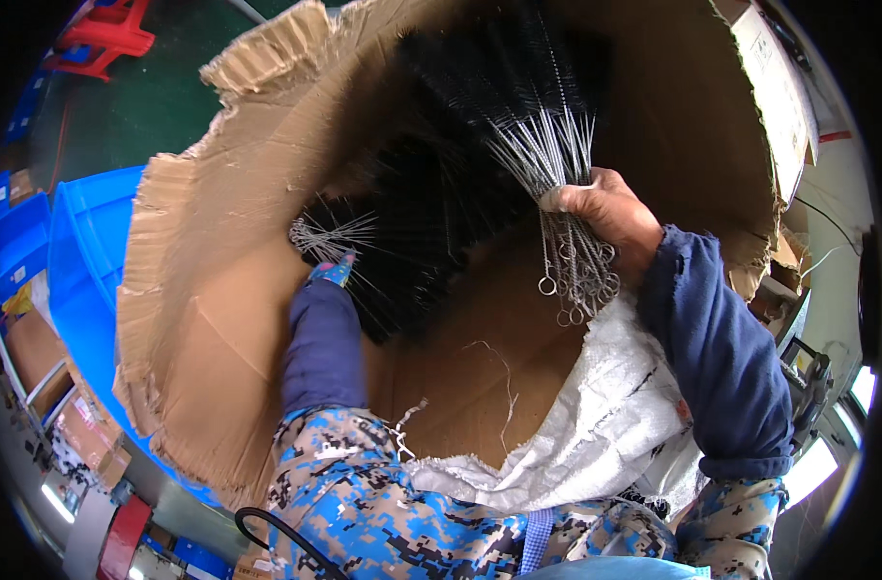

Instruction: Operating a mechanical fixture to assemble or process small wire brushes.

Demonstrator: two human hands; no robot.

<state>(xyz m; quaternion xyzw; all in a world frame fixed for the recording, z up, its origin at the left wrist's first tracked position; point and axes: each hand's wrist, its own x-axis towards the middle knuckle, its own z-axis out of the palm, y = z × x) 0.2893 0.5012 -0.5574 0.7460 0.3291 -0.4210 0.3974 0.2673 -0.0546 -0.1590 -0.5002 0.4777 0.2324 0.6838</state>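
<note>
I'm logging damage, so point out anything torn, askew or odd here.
The cardboard box around the wire brushes has a ragged, torn rim instead of straight edges, with a flap sticking out at upper left. Loose threads trail beside the white woven sack.

Head-worn fisheye view from close above, down into a carton (pixel 219 333)

I see a person with both arms stretched forward. The right arm, in a loose navy cloth oversleeve (pixel 717 348), angles up and inward to a right hand (pixel 620 220) closed in a grip, thumb across the front, other fingers mostly hidden. The left arm, in a similar navy cloth oversleeve (pixel 323 343), reaches straight ahead; turquoise patterned material shows on the left hand (pixel 335 270), whose fingers I can't make out clearly.
</note>
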